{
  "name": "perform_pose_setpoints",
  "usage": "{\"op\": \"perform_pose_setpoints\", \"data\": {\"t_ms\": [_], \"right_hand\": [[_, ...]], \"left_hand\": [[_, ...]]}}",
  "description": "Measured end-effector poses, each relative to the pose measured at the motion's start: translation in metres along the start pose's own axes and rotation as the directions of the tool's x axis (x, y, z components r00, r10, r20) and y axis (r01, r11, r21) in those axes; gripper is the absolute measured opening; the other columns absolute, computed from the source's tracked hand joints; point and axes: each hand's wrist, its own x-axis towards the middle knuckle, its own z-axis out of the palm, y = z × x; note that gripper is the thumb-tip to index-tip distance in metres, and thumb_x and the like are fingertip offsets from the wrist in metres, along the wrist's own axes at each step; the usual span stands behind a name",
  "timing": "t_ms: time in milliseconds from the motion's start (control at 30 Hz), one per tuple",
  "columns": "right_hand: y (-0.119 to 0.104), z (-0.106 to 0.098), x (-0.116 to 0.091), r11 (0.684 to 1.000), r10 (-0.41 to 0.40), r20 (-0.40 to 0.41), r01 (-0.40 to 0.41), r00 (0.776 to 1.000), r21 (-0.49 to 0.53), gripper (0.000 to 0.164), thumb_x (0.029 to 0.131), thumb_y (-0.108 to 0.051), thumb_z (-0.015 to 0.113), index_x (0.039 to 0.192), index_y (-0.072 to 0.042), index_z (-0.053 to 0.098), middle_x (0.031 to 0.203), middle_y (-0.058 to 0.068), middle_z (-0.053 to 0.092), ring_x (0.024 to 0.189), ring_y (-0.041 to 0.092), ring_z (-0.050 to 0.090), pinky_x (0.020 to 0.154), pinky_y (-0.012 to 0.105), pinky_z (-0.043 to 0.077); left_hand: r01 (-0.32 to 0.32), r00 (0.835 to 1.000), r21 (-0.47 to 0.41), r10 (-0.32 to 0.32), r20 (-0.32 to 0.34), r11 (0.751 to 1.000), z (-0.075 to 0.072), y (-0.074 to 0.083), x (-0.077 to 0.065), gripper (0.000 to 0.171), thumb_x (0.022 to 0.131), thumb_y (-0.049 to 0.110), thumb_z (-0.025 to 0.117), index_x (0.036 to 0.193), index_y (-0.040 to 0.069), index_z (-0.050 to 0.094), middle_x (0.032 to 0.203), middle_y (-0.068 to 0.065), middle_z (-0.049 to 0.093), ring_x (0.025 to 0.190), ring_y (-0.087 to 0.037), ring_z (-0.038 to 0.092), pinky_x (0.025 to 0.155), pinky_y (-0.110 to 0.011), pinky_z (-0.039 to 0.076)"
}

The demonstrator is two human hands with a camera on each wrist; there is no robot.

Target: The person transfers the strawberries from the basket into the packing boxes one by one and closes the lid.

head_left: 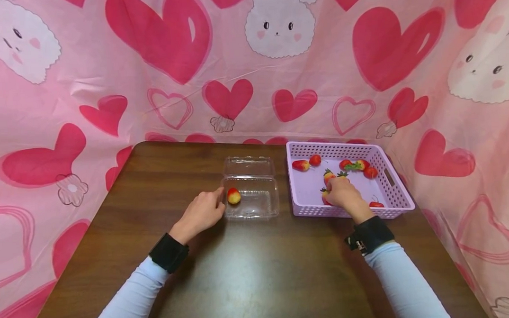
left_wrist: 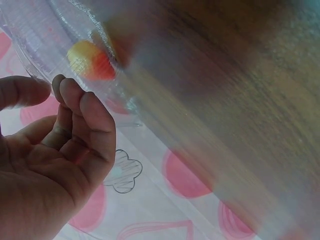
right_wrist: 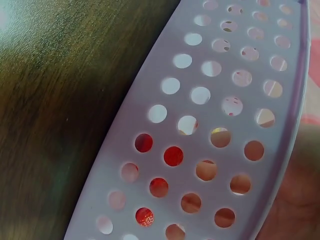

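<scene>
My left hand (head_left: 203, 211) is at the left edge of a clear plastic clamshell container (head_left: 256, 210), thumb and curled fingers about its rim. The lid is folded back. One red-and-yellow toy strawberry (head_left: 233, 196) lies at the left inside it; the left wrist view also shows this strawberry (left_wrist: 91, 60) through the plastic. My right hand (head_left: 343, 193) reaches into a lilac basket (head_left: 298, 195) and pinches a red strawberry (head_left: 326, 197) near the front wall. In the right wrist view, the perforated wall (right_wrist: 200, 95) hides most of the fingers, with red strawberry (right_wrist: 173, 156) showing through the holes.
More toy fruit lies in the basket: a strawberry (head_left: 301, 165) and a round red fruit (head_left: 315, 160) at the left, several pieces at the back right, and a red fruit (head_left: 376, 204) near the front. A heart-patterned cloth (head_left: 293, 72) hangs behind the wooden table (head_left: 259, 268).
</scene>
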Motion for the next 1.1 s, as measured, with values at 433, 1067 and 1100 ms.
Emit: {"op": "perform_pose_setpoints", "data": {"t_ms": [433,1067,1100], "right_hand": [[-0.0020,-0.0003,-0.0016,1.000,0.020,-0.016,-0.019,1.000,0.025,0.032,0.089,-0.015,0.075,0.110,0.006,0.064,0.101,0.021,0.065,0.094,0.038,0.058,0.088,0.054,0.050],[-0.0064,0.0012,0.0019,0.999,-0.026,0.001,0.026,1.000,0.027,0.025,0.089,-0.016,0.076,0.102,0.002,0.066,0.092,0.016,0.064,0.091,0.036,0.059,0.082,0.049,0.050],[-0.0066,0.0016,0.0024,0.999,-0.027,0.002,0.027,1.000,0.027,0.025,0.089,-0.015,0.076,0.102,0.002,0.065,0.092,0.016,0.064,0.091,0.036,0.059,0.082,0.049,0.049]], "left_hand": [[0.018,1.000,-0.015,-0.018,0.005,1.000,0.0005,0.0012,-0.0017,0.057,0.101,0.012,0.064,0.153,-0.006,0.049,0.066,-0.005,0.048,0.047,-0.020,0.046,0.047,-0.028,0.041],[-0.001,1.000,-0.012,0.001,-0.003,1.000,0.0006,-0.0012,0.0010,0.057,0.101,0.012,0.065,0.152,-0.007,0.050,0.064,-0.004,0.048,0.047,-0.020,0.046,0.047,-0.028,0.041],[-0.002,1.000,-0.011,0.001,-0.004,1.000,0.0006,-0.0013,0.0010,0.057,0.101,0.012,0.065,0.152,-0.006,0.050,0.064,-0.004,0.048,0.047,-0.019,0.046,0.047,-0.028,0.041]]}}
